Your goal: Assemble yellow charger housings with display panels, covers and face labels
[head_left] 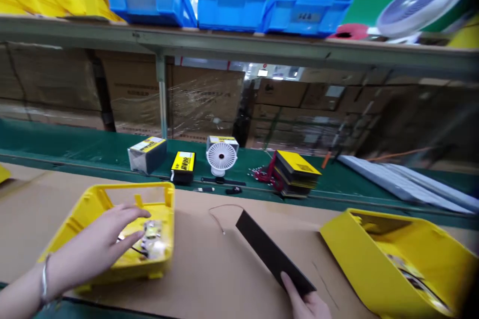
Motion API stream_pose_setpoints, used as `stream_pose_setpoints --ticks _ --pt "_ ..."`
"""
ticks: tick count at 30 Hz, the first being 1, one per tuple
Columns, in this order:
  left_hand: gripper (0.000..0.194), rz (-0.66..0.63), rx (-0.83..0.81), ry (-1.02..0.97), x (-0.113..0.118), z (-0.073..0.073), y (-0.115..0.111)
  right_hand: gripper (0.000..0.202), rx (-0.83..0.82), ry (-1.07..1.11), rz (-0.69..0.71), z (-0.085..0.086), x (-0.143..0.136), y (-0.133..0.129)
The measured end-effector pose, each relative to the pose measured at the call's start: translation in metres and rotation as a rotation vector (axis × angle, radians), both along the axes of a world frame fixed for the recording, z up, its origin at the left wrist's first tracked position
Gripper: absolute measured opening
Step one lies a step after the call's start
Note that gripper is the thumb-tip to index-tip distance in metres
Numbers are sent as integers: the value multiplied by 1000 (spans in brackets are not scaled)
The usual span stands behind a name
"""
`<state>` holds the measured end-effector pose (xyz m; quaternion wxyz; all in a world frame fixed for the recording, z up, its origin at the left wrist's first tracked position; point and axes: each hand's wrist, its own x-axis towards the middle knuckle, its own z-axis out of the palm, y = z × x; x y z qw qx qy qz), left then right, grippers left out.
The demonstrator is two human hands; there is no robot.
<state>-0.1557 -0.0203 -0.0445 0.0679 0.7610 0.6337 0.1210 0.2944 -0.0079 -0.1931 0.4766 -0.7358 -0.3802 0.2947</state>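
Note:
My left hand [108, 232] reaches over the yellow housing [170, 224] at the left, thumb and fingers apart, beside a small whitish part [151, 237] with a dark wire inside it. Nothing shows between those fingers. A flat black panel [269, 251] is held at its lower right end by my right hand [305, 304], tilted above the brown work surface [202, 269]. Beyond the panel a thin wire [217, 217] lies curled on the surface. On the right sits a second yellow housing [348, 264] with parts inside.
Behind stand a small white fan [221, 158], a grey-yellow box [147, 154], a black-yellow box [183, 167] and a stack of yellow-topped pieces [297, 172] with red wires. Overhead, a shelf [232, 42] carries blue bins [232, 7] and a larger fan [421, 2].

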Motion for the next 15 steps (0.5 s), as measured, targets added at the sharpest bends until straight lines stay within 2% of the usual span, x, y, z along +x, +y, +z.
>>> stream_pose_setpoints --ticks 2,3,5,7,9,11,15 --pt "50 17 152 88 18 -11 -3 60 83 44 -41 -4 3 -1" --pt "56 33 168 92 25 -18 -1 62 116 62 -59 -5 5 -2" --pt "64 15 54 -30 43 -30 5 64 164 101 -94 -4 11 -2" --pt "70 -61 -105 -254 63 -36 10 63 218 124 -148 4 17 0" --pt "75 -135 -192 -468 84 -35 13 58 316 122 -176 21 22 4" --pt "80 -153 -240 -631 98 -31 17 51 459 106 -142 45 27 10" --pt "83 -21 -267 -912 106 -23 41 47 682 98 88 105 26 21"
